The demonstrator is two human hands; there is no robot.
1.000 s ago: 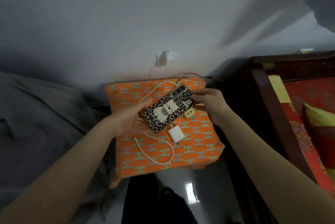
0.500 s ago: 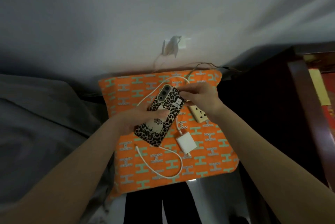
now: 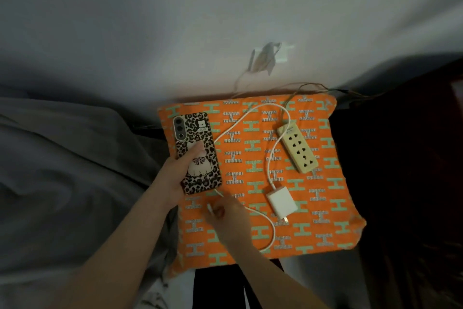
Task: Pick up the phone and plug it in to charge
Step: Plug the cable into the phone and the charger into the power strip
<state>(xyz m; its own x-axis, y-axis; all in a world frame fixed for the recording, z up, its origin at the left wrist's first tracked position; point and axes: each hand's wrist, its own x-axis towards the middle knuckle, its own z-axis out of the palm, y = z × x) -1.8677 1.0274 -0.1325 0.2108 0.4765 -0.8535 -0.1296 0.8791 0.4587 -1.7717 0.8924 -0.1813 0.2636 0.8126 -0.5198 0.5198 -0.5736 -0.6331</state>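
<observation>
Step in hand, as I read it: phone is already up and held; now it's about getting the cable's free plug into its charge port. Adapter isn't in the power strip yet — its prongs lie bare on the cloth.

Left hand is wrapped round the phone's lower half from the left, thumb pressed across the back, fingers hidden underneath. Phone sits over the far-left part of the orange H-print cloth, back up, lens end pointing away from the person; can't tell if it's resting on the cloth or just above it.

Right hand is just below the phone's near end, fingers pinched together on the small white plug tip of the charging cable — grip looks closed, though the hand is blurred.

Next move, prob.: bring plug tip up to the port on the phone's near edge, line it up straight, push in. Port itself isn't visible from here, so the phone may need tilting. After that the adapter, right of the phone and near the strip's closer end, has to go into one of the strip's sockets.

Phone's look: leopard-print case w/ a pale cartoon animal wearing a bow, small label near the top, two dark lenses in a light strip along the left edge.
</observation>
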